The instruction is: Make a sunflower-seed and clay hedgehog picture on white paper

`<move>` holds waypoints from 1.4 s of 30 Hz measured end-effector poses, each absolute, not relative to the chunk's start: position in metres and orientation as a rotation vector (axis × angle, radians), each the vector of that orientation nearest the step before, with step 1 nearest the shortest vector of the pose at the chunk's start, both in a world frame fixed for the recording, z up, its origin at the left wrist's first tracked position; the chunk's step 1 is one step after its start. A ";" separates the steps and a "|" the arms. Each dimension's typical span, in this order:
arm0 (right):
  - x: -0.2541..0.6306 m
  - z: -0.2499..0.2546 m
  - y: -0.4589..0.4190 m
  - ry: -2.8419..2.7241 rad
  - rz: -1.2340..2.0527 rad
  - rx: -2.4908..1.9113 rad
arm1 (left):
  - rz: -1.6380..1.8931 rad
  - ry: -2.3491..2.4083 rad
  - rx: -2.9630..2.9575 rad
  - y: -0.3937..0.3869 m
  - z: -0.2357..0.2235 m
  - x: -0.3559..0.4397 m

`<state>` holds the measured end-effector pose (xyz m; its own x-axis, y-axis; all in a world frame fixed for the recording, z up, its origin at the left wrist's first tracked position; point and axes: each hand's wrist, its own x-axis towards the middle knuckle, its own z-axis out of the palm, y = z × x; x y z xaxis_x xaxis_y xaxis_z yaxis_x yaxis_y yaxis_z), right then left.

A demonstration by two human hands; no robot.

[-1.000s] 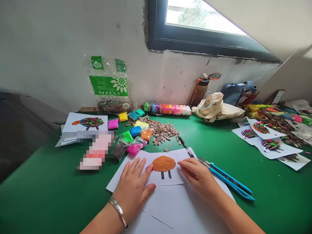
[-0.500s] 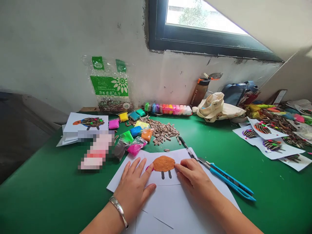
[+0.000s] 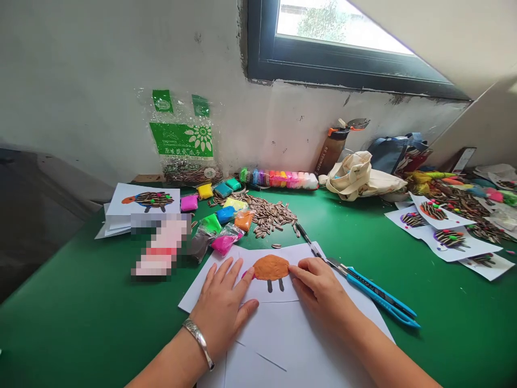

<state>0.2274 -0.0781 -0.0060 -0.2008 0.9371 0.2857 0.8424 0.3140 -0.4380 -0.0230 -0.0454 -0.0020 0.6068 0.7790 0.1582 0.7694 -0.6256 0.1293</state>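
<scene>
An orange clay oval (image 3: 271, 268) is spread on a sheet of white paper (image 3: 258, 313), above two dark printed legs. A pink patch (image 3: 247, 274) shows at its left end, partly covered by my fingers. My left hand (image 3: 224, 293) lies flat on the paper with fingers spread, its index fingertip touching the left end of the clay. On the other side, my right hand (image 3: 317, 283) has thumb and index finger drawn together at the clay's right tip. Its other fingers are curled under and partly hidden.
Bagged coloured clay (image 3: 226, 215) and loose sunflower seeds (image 3: 270, 214) lie beyond the paper. A pen (image 3: 307, 238) and a blue utility knife (image 3: 382, 296) rest to the right. Finished seed pictures (image 3: 450, 240) lie far right, another picture (image 3: 149, 202) at left. A bottle (image 3: 332, 148) stands behind.
The view has shifted slightly. Both hands stay at the two ends of the orange clay, with hardly any visible movement.
</scene>
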 end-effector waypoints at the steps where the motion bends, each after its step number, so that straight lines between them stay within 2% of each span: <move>1: 0.226 -0.006 -0.078 -2.099 0.232 -1.579 | 0.311 1.336 2.772 -0.045 -0.002 -0.023; 8: 0.232 -0.006 -0.078 -1.915 0.450 -1.581 | 0.291 1.339 2.779 -0.045 -0.002 -0.023; 18: 0.234 -0.006 -0.070 -1.839 0.518 -1.589 | 0.234 1.349 2.751 -0.045 0.000 -0.023; 25: 0.219 0.015 -0.044 -1.740 0.407 -1.607 | 0.245 1.340 2.725 -0.046 0.000 -0.024; 29: 0.212 0.007 -0.030 -1.735 0.389 -1.646 | 0.200 1.340 2.696 -0.045 0.003 -0.023; 35: 0.215 -0.011 -0.035 -1.945 0.228 -1.527 | 0.207 1.338 2.700 -0.046 0.003 -0.023; 42: 0.197 0.001 -0.047 -2.257 0.018 -1.350 | 0.184 1.319 2.701 -0.045 0.004 -0.024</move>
